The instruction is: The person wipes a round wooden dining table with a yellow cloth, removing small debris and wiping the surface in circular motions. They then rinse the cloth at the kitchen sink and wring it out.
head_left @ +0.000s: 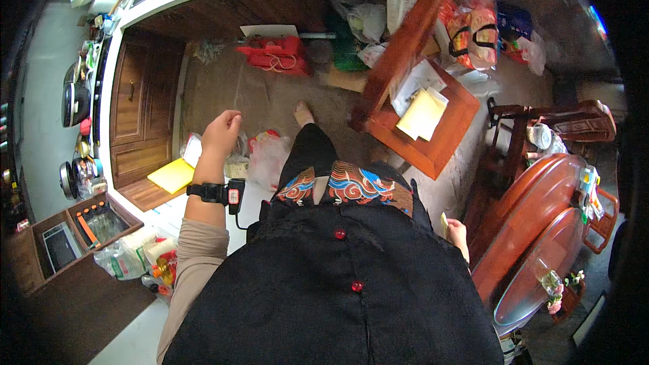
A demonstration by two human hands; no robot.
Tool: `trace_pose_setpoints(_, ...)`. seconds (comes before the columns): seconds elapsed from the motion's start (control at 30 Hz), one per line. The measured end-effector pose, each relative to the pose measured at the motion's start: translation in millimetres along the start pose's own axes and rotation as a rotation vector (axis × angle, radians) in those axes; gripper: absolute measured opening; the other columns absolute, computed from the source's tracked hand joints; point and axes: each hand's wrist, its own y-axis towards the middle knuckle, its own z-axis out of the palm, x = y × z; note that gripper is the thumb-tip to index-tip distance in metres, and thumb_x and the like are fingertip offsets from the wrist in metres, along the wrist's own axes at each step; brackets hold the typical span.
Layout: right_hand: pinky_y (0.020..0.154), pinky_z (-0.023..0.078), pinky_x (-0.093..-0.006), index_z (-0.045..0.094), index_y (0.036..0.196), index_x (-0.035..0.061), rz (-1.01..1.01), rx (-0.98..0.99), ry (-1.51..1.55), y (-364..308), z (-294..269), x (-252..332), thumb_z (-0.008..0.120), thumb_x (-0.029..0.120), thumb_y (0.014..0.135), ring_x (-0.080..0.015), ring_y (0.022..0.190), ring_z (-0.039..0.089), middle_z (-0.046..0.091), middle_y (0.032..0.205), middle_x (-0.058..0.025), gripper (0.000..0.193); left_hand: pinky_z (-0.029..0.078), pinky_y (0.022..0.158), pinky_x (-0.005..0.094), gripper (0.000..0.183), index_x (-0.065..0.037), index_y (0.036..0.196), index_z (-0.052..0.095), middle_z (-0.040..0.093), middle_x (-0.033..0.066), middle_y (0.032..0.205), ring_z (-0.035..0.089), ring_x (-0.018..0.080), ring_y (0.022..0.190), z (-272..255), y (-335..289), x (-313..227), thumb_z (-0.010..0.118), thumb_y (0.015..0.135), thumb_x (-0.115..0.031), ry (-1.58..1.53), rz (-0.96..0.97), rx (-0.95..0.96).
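My left hand [222, 134] is held out ahead on the left, in mid-air, with its fingers curled in and nothing seen in them. A black strap with a small device [234, 196] sits round that forearm. Low at my right side, my right hand [458, 235] grips a thin pale yellow piece [444, 224]; most of it is hidden, and I cannot tell whether it is cloth or paper. A folded yellow cloth [424, 113] lies on the seat of a reddish wooden chair [443, 152], ahead to the right. Another yellow item [173, 176] rests by the cabinet on the left.
A wooden cabinet [132, 91] and counter line the left, with an open drawer [86, 226] nearer me. Red bags [274, 54] and a patterned bag [474, 37] stand on the floor ahead. A round wooden table [520, 209] and another chair [568, 122] are on the right.
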Motion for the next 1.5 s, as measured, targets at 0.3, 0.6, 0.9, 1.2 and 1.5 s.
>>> trace_pose_setpoints(0.3,0.061,0.048,-0.0293,0.07,0.103,0.0037,0.018,0.03,-0.158,-52.0,153.0,113.5,0.054,0.005,0.083,-0.0143,0.064,0.06,0.067,0.076,-0.0023,0.025,0.051,0.079,0.0368,0.03,-0.014,0.109,0.066,0.07,0.0124,0.1,0.067,0.0284,0.093,-60.2,144.1,160.2,0.056,0.091,-0.035,-0.054,-0.08,0.029)
trace_pose_setpoints(0.6,0.063,0.049,-0.0303,0.071,0.102,0.0027,-0.088,0.066,-0.103,-57.4,325.9,263.3,0.055,0.005,0.084,-0.0154,0.067,0.061,0.068,0.079,-0.0035,0.024,0.051,0.083,0.0395,0.029,-0.016,0.11,0.066,0.068,0.0115,0.105,0.064,0.0305,0.1,-154.1,231.5,260.6,0.055,0.091,-0.035,-0.01,-0.154,0.019)
trace_pose_setpoints(0.9,0.066,0.05,-0.0313,0.071,0.101,0.0017,-0.054,0.017,-0.034,-19.4,410.3,265.1,0.055,0.006,0.084,-0.0165,0.07,0.062,0.069,0.082,-0.0046,0.023,0.051,0.084,0.0369,0.03,-0.017,0.111,0.065,0.068,0.0077,0.106,0.065,0.0269,0.1,-228.3,301.4,260.6,0.055,0.091,-0.037,0.071,-0.195,-0.019)
trace_pose_setpoints(1.2,0.076,0.05,-0.0344,0.07,0.103,0.0006,-0.157,0.063,-0.064,-14.2,468.8,420.7,0.055,0.01,0.089,-0.0192,0.084,0.063,0.07,0.094,-0.0093,0.023,0.05,0.084,0.0345,0.029,-0.014,0.112,0.065,0.068,0.0097,0.104,0.065,0.0253,0.097,-304.7,418.2,359.6,0.056,0.091,-0.033,-0.015,-0.123,-0.06)
trace_pose_setpoints(1.5,0.079,0.049,-0.0288,0.069,0.106,0.0064,-0.456,0.257,-0.091,-142.5,637.5,768.6,0.053,0.006,0.083,-0.0129,0.088,0.061,0.067,0.094,-0.0017,0.028,0.052,0.084,0.0396,0.025,-0.014,0.106,0.066,0.068,0.0098,0.104,0.065,0.0302,0.096,-413.5,566.1,482.4,0.057,0.09,-0.03,0.053,0.153,-0.065)
